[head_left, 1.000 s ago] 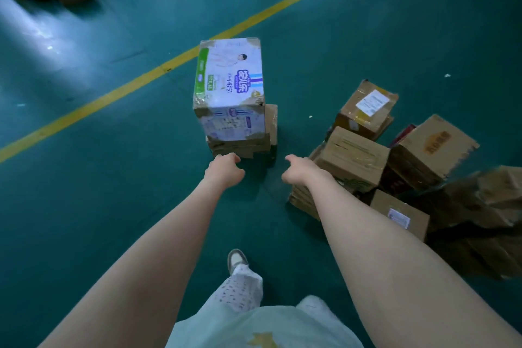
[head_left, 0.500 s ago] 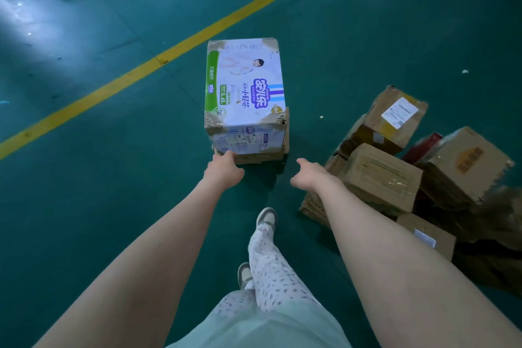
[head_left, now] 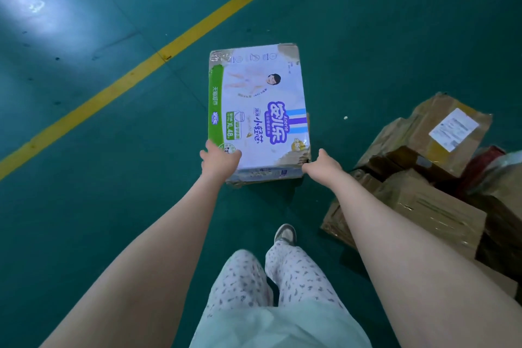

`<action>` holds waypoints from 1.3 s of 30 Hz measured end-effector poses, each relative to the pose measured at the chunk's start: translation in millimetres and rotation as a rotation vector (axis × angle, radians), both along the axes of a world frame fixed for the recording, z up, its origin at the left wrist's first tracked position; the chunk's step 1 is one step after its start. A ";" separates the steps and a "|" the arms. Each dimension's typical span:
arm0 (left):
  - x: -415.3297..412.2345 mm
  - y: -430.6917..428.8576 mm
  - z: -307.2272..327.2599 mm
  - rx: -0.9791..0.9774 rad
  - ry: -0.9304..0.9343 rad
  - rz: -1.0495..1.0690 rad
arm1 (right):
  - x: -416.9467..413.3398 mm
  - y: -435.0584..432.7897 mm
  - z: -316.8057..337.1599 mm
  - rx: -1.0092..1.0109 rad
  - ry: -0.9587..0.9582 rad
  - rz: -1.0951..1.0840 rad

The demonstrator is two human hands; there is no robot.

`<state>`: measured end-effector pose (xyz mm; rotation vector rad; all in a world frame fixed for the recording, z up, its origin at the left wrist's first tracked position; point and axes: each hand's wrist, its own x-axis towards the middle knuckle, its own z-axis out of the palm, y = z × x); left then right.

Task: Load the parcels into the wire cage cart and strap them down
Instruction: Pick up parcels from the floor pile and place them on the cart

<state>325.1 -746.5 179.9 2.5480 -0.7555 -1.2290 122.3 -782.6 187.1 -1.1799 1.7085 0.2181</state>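
On green floor (head_left: 84, 206): one printed carton (head_left: 258, 104), near corners grasped by left hand (head_left: 220, 162) and right hand (head_left: 322, 168); at least four brown parcels (head_left: 432, 215) beside.

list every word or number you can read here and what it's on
"Anerle": printed box, blue logo.
"安儿乐": same logo.
"小轻芯": beside the logo.
"XL 48": green tag on that box.
"天猫超市": its green stripe.
Too blurred to read: white label on the brown box.
Other small print: unreadable.
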 end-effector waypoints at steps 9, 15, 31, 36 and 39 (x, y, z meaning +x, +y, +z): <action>27.0 -18.5 -26.8 0.097 0.225 0.260 | 29.0 -5.1 -29.0 0.084 -0.227 -0.467; 47.4 -37.7 4.7 -0.118 0.236 0.192 | 55.2 -22.4 6.6 -0.203 -0.368 -0.748; 51.8 -50.0 130.6 -0.397 0.440 -0.268 | 51.6 -1.3 137.2 -0.648 -0.216 -1.048; 10.8 -34.9 159.0 -0.433 0.541 -0.421 | 12.9 36.0 174.0 -0.778 -0.167 -1.174; -14.5 -19.5 172.0 -0.440 0.600 -0.509 | -9.2 67.7 190.6 -0.860 -0.113 -1.268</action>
